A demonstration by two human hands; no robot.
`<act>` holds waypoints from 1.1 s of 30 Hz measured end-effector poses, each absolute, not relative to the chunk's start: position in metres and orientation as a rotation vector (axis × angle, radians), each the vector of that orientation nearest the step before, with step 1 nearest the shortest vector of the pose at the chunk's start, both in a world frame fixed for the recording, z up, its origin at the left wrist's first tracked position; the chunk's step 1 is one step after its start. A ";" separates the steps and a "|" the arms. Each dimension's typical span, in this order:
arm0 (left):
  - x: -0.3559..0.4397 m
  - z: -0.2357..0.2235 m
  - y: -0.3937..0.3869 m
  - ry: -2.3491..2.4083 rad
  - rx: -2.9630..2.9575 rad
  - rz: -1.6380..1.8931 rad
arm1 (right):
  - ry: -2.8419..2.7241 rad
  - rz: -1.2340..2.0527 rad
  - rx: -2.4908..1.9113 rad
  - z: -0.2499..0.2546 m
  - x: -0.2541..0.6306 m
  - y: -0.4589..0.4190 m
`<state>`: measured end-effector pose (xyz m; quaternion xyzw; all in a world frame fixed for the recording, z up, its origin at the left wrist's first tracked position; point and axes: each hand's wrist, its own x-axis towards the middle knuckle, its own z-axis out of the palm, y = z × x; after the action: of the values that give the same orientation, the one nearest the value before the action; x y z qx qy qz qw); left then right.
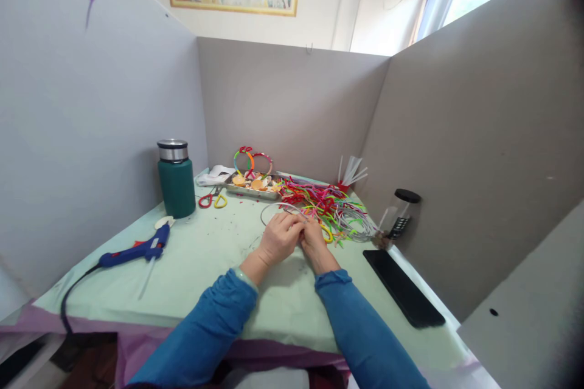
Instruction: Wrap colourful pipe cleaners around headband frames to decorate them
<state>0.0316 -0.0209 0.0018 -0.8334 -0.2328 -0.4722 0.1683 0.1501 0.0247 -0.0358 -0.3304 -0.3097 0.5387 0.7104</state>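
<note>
My left hand [280,236] and my right hand [314,240] meet above the middle of the table, fingers closed and touching. From between them a thin grey hoop [264,208] curves out to the far left. Both hands pinch its near side, though the fingers cover the exact spot. Just behind my right hand lies a yellow loop [327,232], mostly hidden. Beyond the hands spreads a tangled heap of coloured pipe cleaners [314,194], with a bundle of grey hoops [358,223] at its right.
A metal tray [246,192] holds shell-like pieces, with colourful wrapped rings [244,161] at its back. Scissors [213,199], a green bottle [176,182] and a blue glue gun [141,249] stand or lie left. A black phone-like slab [404,289] and a clear jar [401,216] are right; partitions enclose the table.
</note>
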 end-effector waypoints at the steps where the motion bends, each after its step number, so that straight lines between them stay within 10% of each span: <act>1: 0.033 -0.001 -0.018 -0.721 -2.423 -1.361 | -0.677 1.208 -0.729 -0.036 0.150 0.025; 14: 0.024 -0.018 0.005 -1.430 -2.522 -1.432 | -0.866 1.413 -0.708 -0.030 0.150 0.011; 23: 0.018 -0.010 0.005 -1.577 -2.619 -1.629 | -1.367 0.507 -0.980 -0.027 0.149 0.007; 33: 0.018 -0.007 0.004 -1.665 -2.595 -1.777 | -1.302 0.706 -0.916 -0.025 0.149 0.004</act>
<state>0.0181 0.0044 -0.0070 -0.7134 -0.4578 -0.4884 -0.2072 0.1488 0.0036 -0.0248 -0.4022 -0.5717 0.3103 0.6443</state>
